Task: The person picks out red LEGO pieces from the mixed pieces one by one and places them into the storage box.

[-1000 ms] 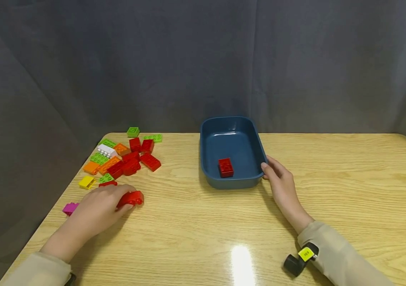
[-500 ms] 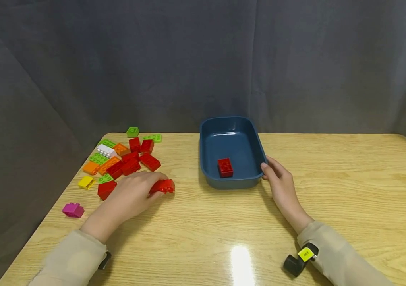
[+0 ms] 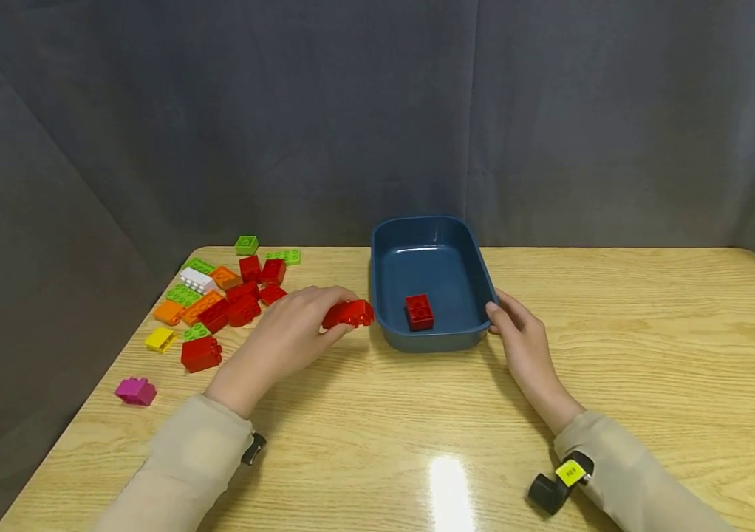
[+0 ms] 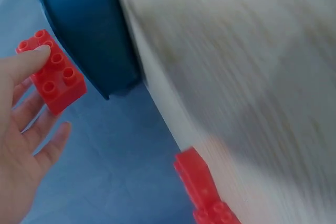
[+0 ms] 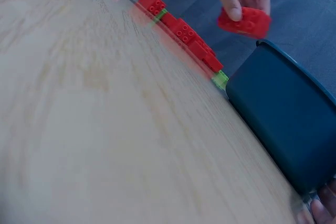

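Red brick (image 3: 349, 314) is pinched by the left grip (image 3: 294, 325), just left of the blue tray (image 3: 434, 272), long axis pointed trayward; the tray's near-right corner is held by the right grip (image 3: 525, 343).

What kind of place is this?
Probably a staged recording area: plain grey curtain backdrop, wooden table with toy bricks, and a small strapped-on device at the right wrist.

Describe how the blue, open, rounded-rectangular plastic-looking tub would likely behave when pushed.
The blue tub is probably stiff: its rim looks unbent at the right grip. Its broad floor suggests it would slide rather than tip. The red rectangular plastic block lying inside may shift.
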The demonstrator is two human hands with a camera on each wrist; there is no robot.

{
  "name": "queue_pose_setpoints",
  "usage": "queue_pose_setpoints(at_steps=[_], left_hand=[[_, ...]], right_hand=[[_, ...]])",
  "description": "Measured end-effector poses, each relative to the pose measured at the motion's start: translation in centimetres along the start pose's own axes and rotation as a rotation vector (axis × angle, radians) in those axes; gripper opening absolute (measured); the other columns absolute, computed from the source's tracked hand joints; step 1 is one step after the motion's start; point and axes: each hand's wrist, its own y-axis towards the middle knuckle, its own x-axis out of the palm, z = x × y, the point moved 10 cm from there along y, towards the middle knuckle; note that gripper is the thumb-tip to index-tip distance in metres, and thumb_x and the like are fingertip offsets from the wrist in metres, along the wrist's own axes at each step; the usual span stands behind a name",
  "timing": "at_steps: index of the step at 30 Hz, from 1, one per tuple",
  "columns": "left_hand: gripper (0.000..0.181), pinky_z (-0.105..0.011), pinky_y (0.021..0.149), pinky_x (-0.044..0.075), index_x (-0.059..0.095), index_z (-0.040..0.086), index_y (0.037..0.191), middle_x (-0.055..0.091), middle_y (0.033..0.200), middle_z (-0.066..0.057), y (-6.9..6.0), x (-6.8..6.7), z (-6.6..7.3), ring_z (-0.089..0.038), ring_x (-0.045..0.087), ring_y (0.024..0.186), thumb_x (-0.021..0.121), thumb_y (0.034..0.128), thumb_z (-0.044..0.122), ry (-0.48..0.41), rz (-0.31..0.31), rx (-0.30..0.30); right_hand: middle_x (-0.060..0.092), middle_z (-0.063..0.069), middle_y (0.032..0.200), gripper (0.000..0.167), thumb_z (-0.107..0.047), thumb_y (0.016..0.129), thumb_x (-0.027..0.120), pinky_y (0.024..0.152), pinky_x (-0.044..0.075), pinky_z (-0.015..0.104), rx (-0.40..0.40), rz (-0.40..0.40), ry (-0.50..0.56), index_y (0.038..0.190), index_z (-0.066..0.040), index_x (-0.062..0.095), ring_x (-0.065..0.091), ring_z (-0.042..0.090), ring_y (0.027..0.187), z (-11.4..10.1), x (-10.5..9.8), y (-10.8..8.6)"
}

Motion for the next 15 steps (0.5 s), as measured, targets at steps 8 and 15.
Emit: queue_pose_setpoints(at_steps=[8,15], left_hand=[[0.041,-0.035,0.081,0.053,0.066,0.016,0.124,0.069,0.112,-0.001,2.0,-0.9,0.9,-0.017,0.061,0.095,0.078,0.0868,0.026,-0.169,0.141,0.000],[0.040,-0.034,0.083,0.051,0.066,0.017,0.124,0.067,0.115,0.002,3.2,-0.5,2.3,-0.015,0.059,0.101,0.078,0.0867,0.027,-0.259,0.172,-0.009]], right_hand=[[0.051,0.012,0.144,0.057,-0.044,0.104,0.046,0.092,0.044,0.026,-0.005,0.007,-0.011,0.150,-0.011,0.043,0.056,0.010,0.100,0.1,-0.1,0.1],[0.051,0.012,0.144,0.057,-0.044,0.104,0.045,0.093,0.044,0.027,-0.008,0.005,-0.007,0.150,-0.010,0.043,0.056,0.009,0.100,0.1,0.0,0.2]])
